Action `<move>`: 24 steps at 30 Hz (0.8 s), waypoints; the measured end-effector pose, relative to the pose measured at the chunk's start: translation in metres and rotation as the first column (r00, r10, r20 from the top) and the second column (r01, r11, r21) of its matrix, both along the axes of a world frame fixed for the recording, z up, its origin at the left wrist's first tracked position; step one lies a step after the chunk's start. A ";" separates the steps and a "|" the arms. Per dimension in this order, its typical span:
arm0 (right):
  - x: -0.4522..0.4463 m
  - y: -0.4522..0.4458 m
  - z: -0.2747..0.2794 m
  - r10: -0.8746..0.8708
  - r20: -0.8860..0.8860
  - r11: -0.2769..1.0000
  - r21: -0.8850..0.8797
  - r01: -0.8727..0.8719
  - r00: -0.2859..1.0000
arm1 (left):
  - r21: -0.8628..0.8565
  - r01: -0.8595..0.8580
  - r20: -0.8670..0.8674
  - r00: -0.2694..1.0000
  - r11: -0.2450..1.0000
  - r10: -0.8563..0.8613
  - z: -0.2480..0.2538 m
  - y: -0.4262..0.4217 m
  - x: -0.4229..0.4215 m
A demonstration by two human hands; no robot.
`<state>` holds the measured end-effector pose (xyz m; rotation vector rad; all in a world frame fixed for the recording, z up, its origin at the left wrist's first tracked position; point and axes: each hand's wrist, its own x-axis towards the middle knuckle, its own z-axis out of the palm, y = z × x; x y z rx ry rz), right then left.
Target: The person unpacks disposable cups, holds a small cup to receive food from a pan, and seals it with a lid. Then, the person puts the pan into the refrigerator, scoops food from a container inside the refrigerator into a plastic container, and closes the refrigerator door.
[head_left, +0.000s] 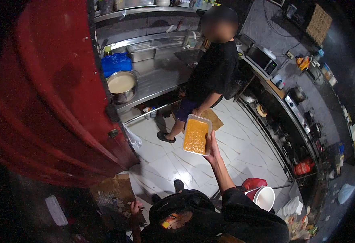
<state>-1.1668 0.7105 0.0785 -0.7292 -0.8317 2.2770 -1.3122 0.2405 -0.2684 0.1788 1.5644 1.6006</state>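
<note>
My right hand (212, 149) grips the right side of a clear plastic container (208, 152) and holds it out in front of me. The container is full of an orange sauce (196, 135) with a rippled surface. Low at my left side hangs my left hand (136, 207), fingers loosely apart, with nothing seen in it. A co-worker's hand (197, 111) is right by the container's far edge; whether it touches cannot be made out.
A co-worker in dark clothes (214, 69) stands ahead. At left are a red door (56, 89), a steel counter (157, 79) and a pot of pale liquid (122, 83). A microwave (261, 58) and stove (296, 109) line the right. A white bucket (264, 198) stands near my right arm.
</note>
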 end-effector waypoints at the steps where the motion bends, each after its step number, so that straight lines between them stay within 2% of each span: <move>1: 0.001 0.001 -0.003 0.001 -0.003 1.000 -0.003 -0.001 1.000 | -0.034 -0.028 0.079 0.996 0.999 0.031 -0.001 0.001 0.000; 4: 0.000 -0.003 0.002 -0.021 0.024 0.999 0.041 0.020 0.999 | -0.148 -0.095 0.304 0.943 0.984 0.137 0.001 0.003 -0.001; 6: 0.000 -0.003 0.001 -0.005 0.014 0.999 0.045 0.004 1.000 | -0.012 -0.157 0.382 0.912 0.988 0.149 0.001 -0.003 -0.008; 8: 0.002 -0.003 0.000 0.006 0.012 0.999 0.044 -0.007 1.000 | -0.002 -0.153 0.407 0.903 0.988 0.141 0.003 -0.005 -0.011; 10: 0.003 -0.003 -0.003 0.012 0.017 0.999 0.038 -0.012 1.000 | -0.116 -0.079 0.380 0.918 0.990 0.118 0.002 -0.004 -0.013; 16: 0.005 -0.008 0.000 0.010 0.013 0.999 0.030 -0.010 1.000 | -0.071 -0.074 0.448 0.888 0.995 0.099 -0.002 -0.004 -0.015; 18: 0.009 -0.014 0.005 -0.009 0.029 1.000 0.015 0.008 1.000 | -0.134 0.031 0.390 0.921 0.990 0.024 0.004 -0.003 -0.017; 19: 0.010 -0.018 0.006 -0.025 0.035 1.000 0.004 0.025 0.999 | -0.171 0.089 0.360 0.933 0.981 -0.022 0.012 -0.002 -0.019; 22: 0.033 -0.032 -0.009 -0.061 0.026 0.998 0.031 0.060 0.998 | -0.055 0.088 0.327 0.943 0.995 -0.065 0.043 0.023 -0.010; 23: 0.041 -0.051 0.007 -0.064 0.118 0.993 0.104 0.052 0.991 | -0.027 0.101 0.308 0.947 0.994 -0.088 0.065 0.041 -0.001; 24: 0.051 -0.064 0.000 -0.066 0.112 0.997 0.057 0.060 0.992 | 0.005 0.129 0.290 0.949 0.992 -0.125 0.088 0.064 0.006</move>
